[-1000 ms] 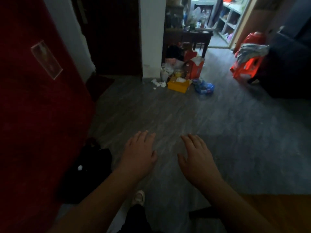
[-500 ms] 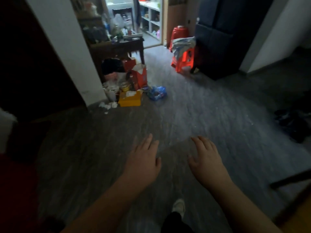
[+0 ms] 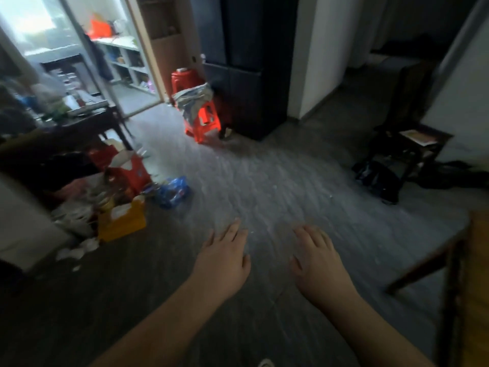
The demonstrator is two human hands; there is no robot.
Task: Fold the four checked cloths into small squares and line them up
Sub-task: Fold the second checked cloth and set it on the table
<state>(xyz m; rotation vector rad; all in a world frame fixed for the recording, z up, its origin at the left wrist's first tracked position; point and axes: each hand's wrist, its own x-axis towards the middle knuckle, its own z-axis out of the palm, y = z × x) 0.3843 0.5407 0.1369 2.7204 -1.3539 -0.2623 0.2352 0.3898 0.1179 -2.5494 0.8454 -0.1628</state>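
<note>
A grey floor [image 3: 264,181] fills the middle. At the far side a red stool [image 3: 205,124] stands just beside a tall dark cabinet [image 3: 246,62], and a second red stool [image 3: 184,79] is behind it. On the left, a yellow box [image 3: 123,221], a red carton [image 3: 133,172] and a blue bag [image 3: 173,190] lie near a dark table [image 3: 87,123]. White paper scraps [image 3: 76,250] lie near the box. At the right stands a small dark table [image 3: 412,147]; the near right shows a wooden edge [image 3: 479,274].

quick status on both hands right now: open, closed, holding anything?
Left hand: open, fingers straight, holding nothing.
Right hand: open, fingers relaxed, holding nothing.
</note>
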